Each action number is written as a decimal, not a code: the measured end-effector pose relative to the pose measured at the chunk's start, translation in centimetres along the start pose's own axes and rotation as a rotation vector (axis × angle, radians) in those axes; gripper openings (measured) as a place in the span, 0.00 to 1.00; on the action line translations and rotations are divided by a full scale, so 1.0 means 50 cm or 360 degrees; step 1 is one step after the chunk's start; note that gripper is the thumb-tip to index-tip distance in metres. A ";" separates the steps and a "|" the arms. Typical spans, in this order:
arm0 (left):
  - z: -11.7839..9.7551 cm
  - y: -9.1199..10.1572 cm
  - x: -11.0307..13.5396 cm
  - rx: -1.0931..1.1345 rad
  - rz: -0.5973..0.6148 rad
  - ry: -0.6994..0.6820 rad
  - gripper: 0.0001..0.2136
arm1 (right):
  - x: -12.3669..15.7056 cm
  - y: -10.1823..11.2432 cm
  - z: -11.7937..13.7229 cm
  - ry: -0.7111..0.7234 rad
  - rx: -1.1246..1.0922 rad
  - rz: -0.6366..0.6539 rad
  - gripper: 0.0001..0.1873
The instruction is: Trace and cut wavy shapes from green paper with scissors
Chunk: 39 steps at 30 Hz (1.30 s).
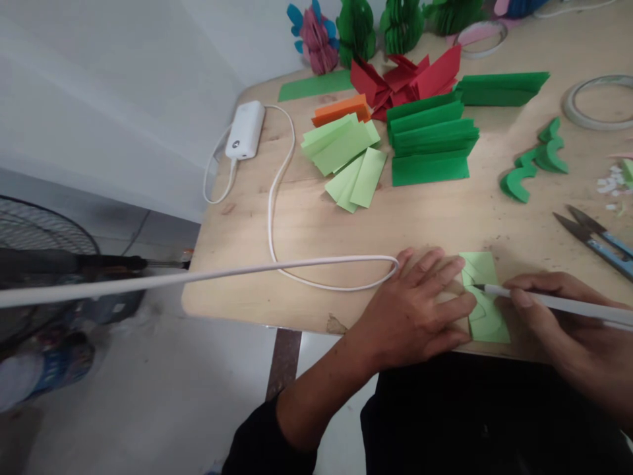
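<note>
My left hand [418, 307] lies flat with fingers spread on the wooden table [306, 224], pressing down the left edge of a folded light-green paper [487, 313] near the front edge. My right hand [558, 316] is closed around a white pen [544, 301], whose tip touches the paper where curved lines are drawn. A white cable [277, 267] loops just left of my left hand.
Stacks of folded paper lie further back: light green [346, 155], dark green [430, 138], orange [341, 109], red [405, 79]. Green curved cut-outs [531, 165], thread snips [596, 241], tape rings [596, 99], a white power bank [244, 128], paper honeycomb decorations [356, 30], a fan [34, 257] on the floor at left.
</note>
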State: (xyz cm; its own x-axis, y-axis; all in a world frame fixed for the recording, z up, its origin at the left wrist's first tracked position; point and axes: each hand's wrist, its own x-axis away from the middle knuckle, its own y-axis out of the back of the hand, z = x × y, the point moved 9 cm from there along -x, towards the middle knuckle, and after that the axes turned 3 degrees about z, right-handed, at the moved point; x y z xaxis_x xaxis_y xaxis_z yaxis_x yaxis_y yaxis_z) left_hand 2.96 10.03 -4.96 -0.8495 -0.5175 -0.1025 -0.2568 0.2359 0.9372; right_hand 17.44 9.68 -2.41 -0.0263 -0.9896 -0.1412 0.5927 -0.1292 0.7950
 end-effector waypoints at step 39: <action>0.000 0.001 -0.001 0.0029 -0.0037 -0.0010 0.19 | 0.002 0.001 -0.002 -0.0010 0.0016 -0.0045 0.12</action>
State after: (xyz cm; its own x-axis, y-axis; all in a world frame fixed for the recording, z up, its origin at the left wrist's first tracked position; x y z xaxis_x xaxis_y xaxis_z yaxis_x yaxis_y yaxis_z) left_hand 2.96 10.07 -4.90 -0.8460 -0.5180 -0.1265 -0.2850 0.2388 0.9283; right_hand 17.54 9.57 -2.45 -0.0482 -0.9859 -0.1602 0.5836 -0.1580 0.7965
